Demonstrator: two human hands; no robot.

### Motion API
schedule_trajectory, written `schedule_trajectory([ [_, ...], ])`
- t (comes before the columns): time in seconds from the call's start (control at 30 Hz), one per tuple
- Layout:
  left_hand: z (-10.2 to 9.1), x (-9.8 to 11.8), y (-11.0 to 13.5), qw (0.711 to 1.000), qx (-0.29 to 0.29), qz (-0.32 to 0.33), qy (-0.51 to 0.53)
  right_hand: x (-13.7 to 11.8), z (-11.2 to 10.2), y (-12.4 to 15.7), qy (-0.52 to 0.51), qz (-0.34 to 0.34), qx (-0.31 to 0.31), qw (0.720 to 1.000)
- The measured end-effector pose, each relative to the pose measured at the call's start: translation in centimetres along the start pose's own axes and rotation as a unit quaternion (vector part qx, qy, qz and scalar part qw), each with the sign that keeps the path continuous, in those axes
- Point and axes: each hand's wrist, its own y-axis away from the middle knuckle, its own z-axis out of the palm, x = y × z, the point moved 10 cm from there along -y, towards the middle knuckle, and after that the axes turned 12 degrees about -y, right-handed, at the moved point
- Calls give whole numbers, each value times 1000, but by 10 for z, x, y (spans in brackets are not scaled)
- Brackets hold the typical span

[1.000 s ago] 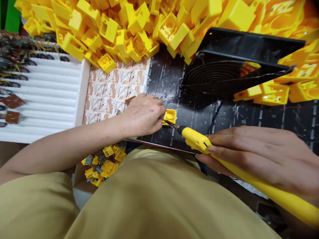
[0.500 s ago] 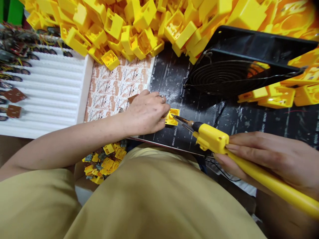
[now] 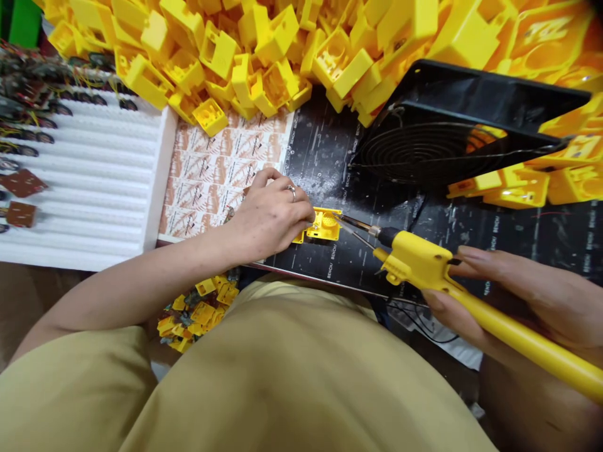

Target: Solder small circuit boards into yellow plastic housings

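Note:
A small open yellow plastic housing (image 3: 324, 225) lies on the black bench mat near its front edge. My left hand (image 3: 277, 210), with a ring on one finger, is closed at the housing's left side; its fingertips are mostly hidden. In my right hand (image 3: 522, 295) is a yellow soldering iron (image 3: 419, 254), held between thumb and fingers. The iron's metal tip and a thin feed tube beside it point left, at the housing's right edge. Whether the tip touches the housing I cannot tell. Part of a brown board (image 3: 245, 190) shows behind my left hand.
Many yellow housings (image 3: 277, 85) are heaped along the back. A black fan (image 3: 424, 138) stands at the right rear. At left, a white ridged foam tray (image 3: 108, 182) bears wired parts and brown boards. More yellow parts (image 3: 202, 311) sit below the bench edge.
The soldering iron has drawn back to the right, from inside the housing to its right edge. My left hand has shifted slightly left, uncovering more of the housing.

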Motion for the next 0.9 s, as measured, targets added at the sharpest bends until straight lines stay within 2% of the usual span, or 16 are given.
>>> schedule_trajectory([
  [0.3,-1,-1,-1,999,-11,-13,27,-17,0,-10,-55,-79,-16,995],
  [0.47,4,4,-5,999,-28,3,-36,-18,6,-11,-76,-58,-36,995],
  [0.57,4,8,-8,997,-34,17,-63,-24,11,-11,-84,-67,-56,993],
  [0.7,5,12,-13,995,-51,21,-81,-20,14,-16,-98,-39,-69,992],
  [0.83,7,15,-19,990,-78,29,-115,-36,14,-22,-90,-130,-72,985],
  [0.9,7,18,-22,987,-84,40,-131,-38,15,-24,-78,-138,-74,985],
])
